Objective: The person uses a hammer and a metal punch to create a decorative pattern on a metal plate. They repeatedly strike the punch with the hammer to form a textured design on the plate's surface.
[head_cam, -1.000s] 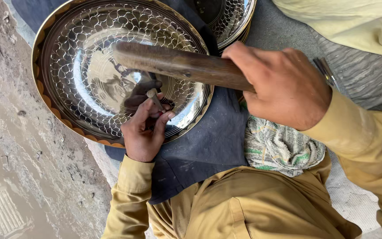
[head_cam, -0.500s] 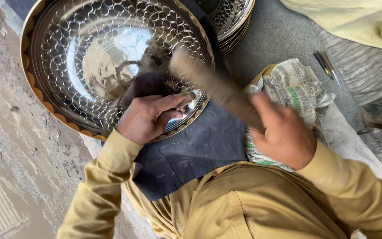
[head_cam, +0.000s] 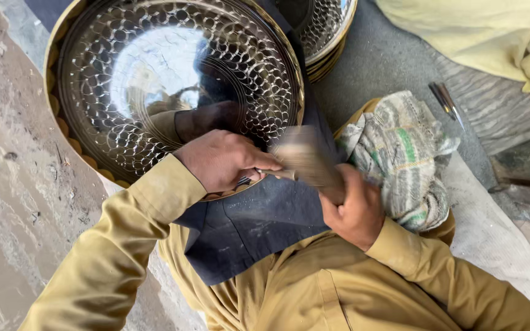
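Tray, large, round, polished metal with a hammered scale pattern and a scalloped brass-coloured rim [head_cam: 176, 92]: lies tilted across a dark blue cloth [head_cam: 259, 224] spread over the person's lap, taking up most of the upper left of the view. Ground of rough grey-brown concrete [head_cam: 13, 184] runs along its left side. Stack of similar patterned metal trays [head_cam: 323, 27] sits just behind it, partly cut off at the top edge. Pale yellow fabric [head_cam: 480, 37] lies at the upper right. Striped green-and-white rag, crumpled [head_cam: 406, 159], rests near the right knee. Left hand [head_cam: 225, 160]: fingers curled shut around a small metal punch [head_cam: 277, 174], its working end hidden at the tray's near rim. Right hand [head_cam: 354, 211]: fingers wrapped tight around a wooden mallet [head_cam: 308, 160], blurred by motion, its head just beside the punch. Thin metal tool [head_cam: 444, 101] lies apart on the grey surface at right.
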